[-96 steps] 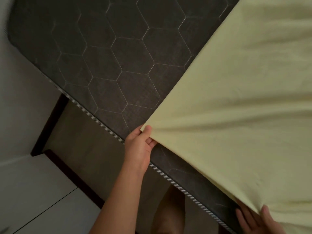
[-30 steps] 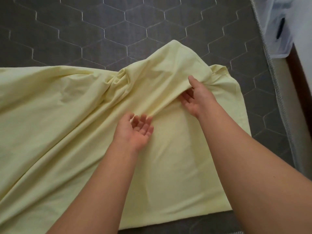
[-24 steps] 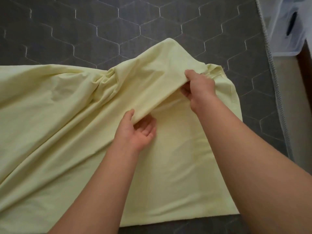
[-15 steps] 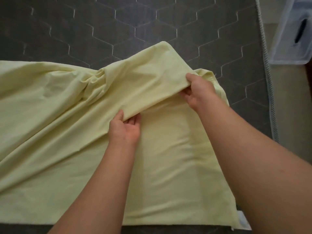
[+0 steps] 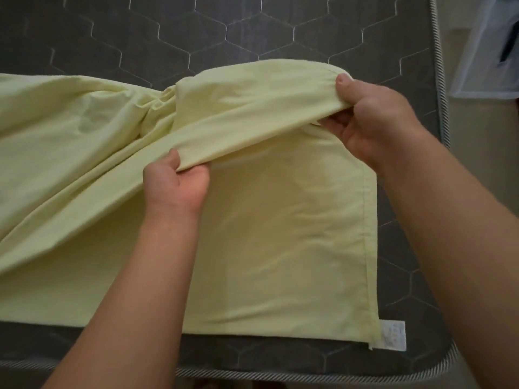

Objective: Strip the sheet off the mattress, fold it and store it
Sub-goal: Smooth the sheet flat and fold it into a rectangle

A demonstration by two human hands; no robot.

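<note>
Both hands grip one folded edge of the sheet (image 5: 252, 226), raised off the mattress (image 5: 140, 32). Left hand (image 5: 175, 189) pinches it w/ thumb on top, fingers curled under, approx. mid-bed; right hand (image 5: 370, 119) pinches the far end near the mattress's right edge, thumb on top. Held edge runs diagonally, lower left to upper right, so right hand sits farther from the body. Rest of sheet lies flat below the hands, reaching the near edge; bunched fabric trails off left. White tag (image 5: 391, 334) at near-right corner. Next move prob. carries the edge toward the near hem, so the right hand travels further.
</note>
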